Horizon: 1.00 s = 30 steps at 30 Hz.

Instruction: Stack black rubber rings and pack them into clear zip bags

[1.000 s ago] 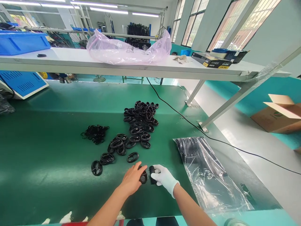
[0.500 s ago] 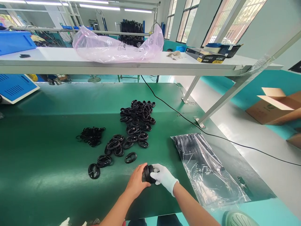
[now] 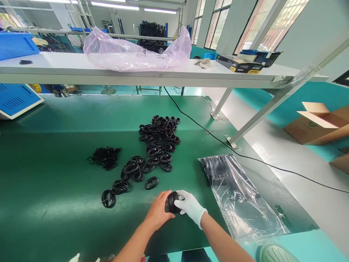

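Observation:
Between my two hands, just above the near part of the green table, is a stack of black oval rings. My bare left hand grips the stack's left side, thumb below and fingers on top. On its right side, my right hand in a white glove closes its fingers on the stack. A single black oval ring lies just beyond my hands. Farther out spreads a loose pile of similar black rings. To the left sits a heap of small, thin black pieces, too small to make out.
A clear plastic bag with black parts inside lies at the right of the green table. A black cable crosses the table. Above stands a white shelf with a pinkish plastic bag. An open carton sits at the right.
Both hands stay on the stack in nearly the same place. The view has shifted very slightly; the rings on the table have not moved.

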Motion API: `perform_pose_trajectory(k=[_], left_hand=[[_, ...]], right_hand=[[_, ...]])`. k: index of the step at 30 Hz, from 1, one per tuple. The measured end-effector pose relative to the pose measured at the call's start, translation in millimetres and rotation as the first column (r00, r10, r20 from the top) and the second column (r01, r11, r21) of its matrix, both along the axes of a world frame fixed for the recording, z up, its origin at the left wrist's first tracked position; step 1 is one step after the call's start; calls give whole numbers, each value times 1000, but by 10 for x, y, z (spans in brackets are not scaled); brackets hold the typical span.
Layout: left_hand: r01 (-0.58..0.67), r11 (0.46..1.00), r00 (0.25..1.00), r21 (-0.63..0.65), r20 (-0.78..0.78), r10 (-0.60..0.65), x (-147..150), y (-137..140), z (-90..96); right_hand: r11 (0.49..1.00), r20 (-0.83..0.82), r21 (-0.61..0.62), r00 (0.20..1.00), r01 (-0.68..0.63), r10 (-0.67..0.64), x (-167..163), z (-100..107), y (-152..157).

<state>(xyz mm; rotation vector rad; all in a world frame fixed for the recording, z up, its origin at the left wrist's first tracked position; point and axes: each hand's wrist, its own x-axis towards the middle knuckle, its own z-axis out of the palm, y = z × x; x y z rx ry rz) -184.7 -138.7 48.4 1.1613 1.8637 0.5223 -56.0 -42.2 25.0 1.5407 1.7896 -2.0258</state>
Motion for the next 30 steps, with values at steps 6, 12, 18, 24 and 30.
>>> perform_pose_trajectory(k=[6,12,18,24,30], left_hand=[[12,1000,996,22,-90,-10,68,7,-47],[-93,994,986,56,-136,100,-200,-9,103],[-212,969,807,-127,-581,100,-571,160,187],[216,968,869,-128,-426,-250,-539,11,235],[59,976,900,-208,-412,-142,-222,-66,200]], right_hand=[[985,56,173,998,-4,-6,-49,41,-87],[960,116,280,993,-5,-28,-96,105,-160],[962,102,271,995,-22,-6,-82,73,-174],[959,119,283,993,-26,-8,-102,63,-187],[942,170,329,985,-59,2,-102,58,-182]])
